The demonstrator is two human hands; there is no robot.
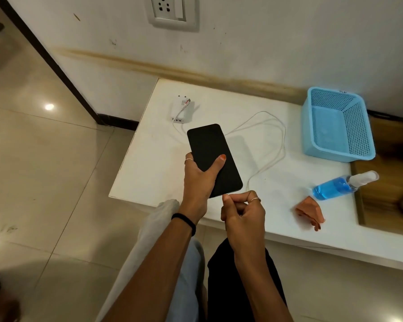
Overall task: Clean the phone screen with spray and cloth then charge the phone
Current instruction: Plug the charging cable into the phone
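My left hand (199,180) grips a black phone (209,147) above the white table (149,163), dark screen up and thumb across the glass. Just under the phone's near end, my right hand (242,211) pinches the end of the white charging cable (275,145); the plug itself is hidden in my fingers. The cable loops back over the table to a white charger adapter (180,108) lying near the far left corner. A spray bottle of blue liquid (335,188) lies on its side at the right. An orange cloth (310,212) sits crumpled in front of it.
A light blue perforated basket (335,126) stands at the table's back right. A wall socket (172,10) is mounted above the table. A wooden surface (382,194) adjoins the table on the right. Tiled floor lies to the left, and my knees are below the table edge.
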